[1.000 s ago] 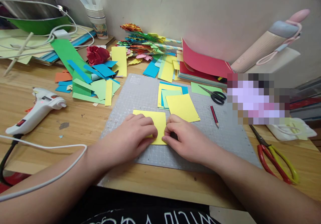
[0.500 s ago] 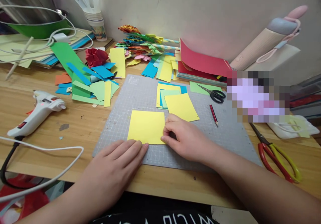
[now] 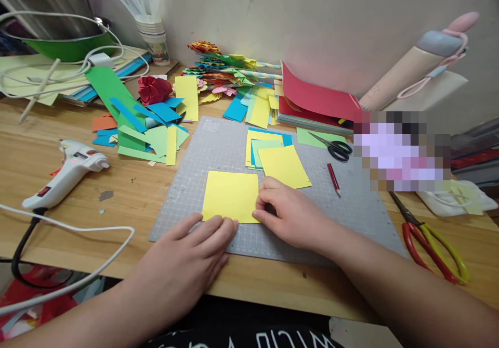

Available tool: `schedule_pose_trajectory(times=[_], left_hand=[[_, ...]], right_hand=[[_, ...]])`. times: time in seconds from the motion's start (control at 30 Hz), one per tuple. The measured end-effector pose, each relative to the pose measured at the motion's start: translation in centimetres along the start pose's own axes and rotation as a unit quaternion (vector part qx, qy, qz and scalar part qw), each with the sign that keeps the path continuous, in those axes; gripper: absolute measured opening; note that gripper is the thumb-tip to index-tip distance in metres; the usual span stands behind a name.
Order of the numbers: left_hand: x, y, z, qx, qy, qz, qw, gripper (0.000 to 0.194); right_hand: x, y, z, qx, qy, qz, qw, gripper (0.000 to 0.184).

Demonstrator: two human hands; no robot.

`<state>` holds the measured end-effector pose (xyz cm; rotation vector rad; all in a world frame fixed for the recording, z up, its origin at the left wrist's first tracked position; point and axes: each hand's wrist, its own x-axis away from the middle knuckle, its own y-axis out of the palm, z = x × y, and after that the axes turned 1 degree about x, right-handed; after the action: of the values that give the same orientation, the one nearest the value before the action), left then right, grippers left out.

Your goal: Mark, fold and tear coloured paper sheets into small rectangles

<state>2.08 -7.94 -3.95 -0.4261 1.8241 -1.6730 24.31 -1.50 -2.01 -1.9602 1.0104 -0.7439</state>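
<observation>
A yellow paper square [image 3: 231,195] lies flat on the grey cutting mat [image 3: 218,145]. My right hand [image 3: 290,215] pinches the square's lower right corner, fingers curled. My left hand [image 3: 191,259] rests flat at the mat's near edge, fingers stretched out, fingertips touching the square's lower edge. It holds nothing. Just beyond the right hand lies a small stack of yellow, blue and green paper pieces [image 3: 273,155].
White glue gun [image 3: 66,171] with its cable lies left on the wooden table. Black scissors [image 3: 333,147], a red pencil [image 3: 333,179] and red-yellow scissors [image 3: 429,244] sit right. Loose coloured paper strips [image 3: 140,124], folded paper fans [image 3: 222,67] and red card sheets [image 3: 315,101] crowd the back.
My left hand slid off the yellow square toward me and now lies flat at its lower edge, uncovering the paper. My right hand kept its pinch on the corner.
</observation>
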Motion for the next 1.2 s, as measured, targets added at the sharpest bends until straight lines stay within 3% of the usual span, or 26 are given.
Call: schedule_pose_trajectory(times=[0.2, 0.5, 0.73, 0.9, 1.0, 1.13, 1.2], left_hand=[[-1.5, -0.2, -0.3, -0.017, 0.041, -0.047, 0.998, 0.028], [-3.5, -0.5, -0.5, 0.022, 0.024, -0.103, 0.994, 0.038], [-3.2, 0.0, -0.5, 0.076, 0.017, -0.049, 0.996, 0.036], [-2.7, 0.1, -0.4, 0.058, 0.018, 0.008, 0.998, 0.031], [-2.6, 0.2, -0.3, 0.045, 0.02, 0.037, 0.998, 0.027], [-2.4, 0.2, -0.3, 0.025, 0.026, 0.044, 0.998, 0.027], [-2.4, 0.1, -0.2, 0.02, 0.018, 0.041, 0.999, 0.027]], right_hand=[[0.0, 0.0, 0.1, -0.001, 0.001, 0.0, 1.0, 0.014], [-0.1, -0.1, 0.1, 0.005, -0.002, -0.007, 1.0, 0.012], [0.1, -0.5, 0.4, 0.003, -0.029, -0.004, 1.0, 0.016], [0.5, -0.5, 1.4, -0.087, -0.039, 0.047, 0.994, 0.015], [0.8, -0.2, 1.9, -0.129, -0.094, 0.082, 0.984, 0.017], [1.1, 0.1, 2.2, -0.051, -0.204, 0.098, 0.973, 0.019], [1.2, 0.2, 2.1, -0.023, -0.226, 0.088, 0.97, 0.021]])
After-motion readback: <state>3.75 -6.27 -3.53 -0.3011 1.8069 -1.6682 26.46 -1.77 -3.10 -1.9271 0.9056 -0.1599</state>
